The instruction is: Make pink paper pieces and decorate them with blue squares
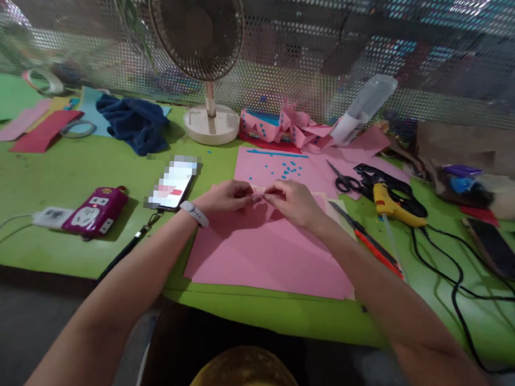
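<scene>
Both hands meet over the far edge of a stack of pink paper (271, 255) on the table. My left hand (228, 195), with a white band at the wrist, has its thumb and fingertips pinched together. Close against it, my right hand (290, 200) pinches in the same way. Whatever lies between the fingertips is too small and too hidden to name. Just beyond the hands, small blue paper bits (289, 170) and a thin blue strip (278, 154) lie on another pink sheet (252, 169).
Right: scissors (346, 183), a yellow glue gun (399, 212) with a trailing black cord, and a red-handled cutter (379, 252). Left: a phone (174, 184) and a purple power socket (97, 211). Behind: a fan (211, 125), folded pink paper pieces (299, 128) and a blue cloth (134, 122).
</scene>
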Tool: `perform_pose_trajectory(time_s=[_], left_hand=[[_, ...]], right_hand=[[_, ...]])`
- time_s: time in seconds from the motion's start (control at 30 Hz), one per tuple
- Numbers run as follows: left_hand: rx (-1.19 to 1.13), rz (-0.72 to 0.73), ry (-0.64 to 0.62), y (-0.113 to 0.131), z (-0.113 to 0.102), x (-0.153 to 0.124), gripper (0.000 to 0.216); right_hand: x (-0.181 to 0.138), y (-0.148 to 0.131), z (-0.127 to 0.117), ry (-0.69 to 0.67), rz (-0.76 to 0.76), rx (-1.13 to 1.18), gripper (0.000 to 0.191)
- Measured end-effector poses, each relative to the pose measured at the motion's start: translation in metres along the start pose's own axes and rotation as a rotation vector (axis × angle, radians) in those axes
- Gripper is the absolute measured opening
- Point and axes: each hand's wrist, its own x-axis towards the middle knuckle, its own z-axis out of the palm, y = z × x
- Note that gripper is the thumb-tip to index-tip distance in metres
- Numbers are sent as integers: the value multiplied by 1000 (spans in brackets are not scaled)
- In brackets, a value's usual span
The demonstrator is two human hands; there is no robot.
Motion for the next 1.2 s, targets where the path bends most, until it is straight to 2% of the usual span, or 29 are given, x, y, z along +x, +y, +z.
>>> perform_pose_trajectory(time_s=[0.13, 0.27, 0.5, 0.6, 0.77, 0.93, 1.07, 1.2], left_hand=[[100, 41, 27, 1, 0, 1, 42], [45, 35, -31, 2, -4, 0, 40], [-130, -15, -92, 9, -8, -4, 41], [-158, -14, -75, 8, -7, -3, 46], [-65, -8, -31, 5, -5, -1, 44], [-246, 36, 12, 5, -7, -3, 45], [-284, 91, -11, 0, -6, -1, 53], [-337, 28, -53, -4, -3, -1, 52]], right_hand=[[-2, -5, -2, -11, 7, 31, 12], [-4, -6, -7, -87, 80, 109, 14], [-3, -1, -12, -145, 103, 218, 14], [-3, 1, -13, -152, 132, 275, 15], [-3, 4, -12, -144, 91, 287, 14], [4, 13, -11, -147, 123, 454, 16], [5, 17, -12, -69, 136, 450, 17], [-16, 30, -31, 141, 83, 161, 24]])
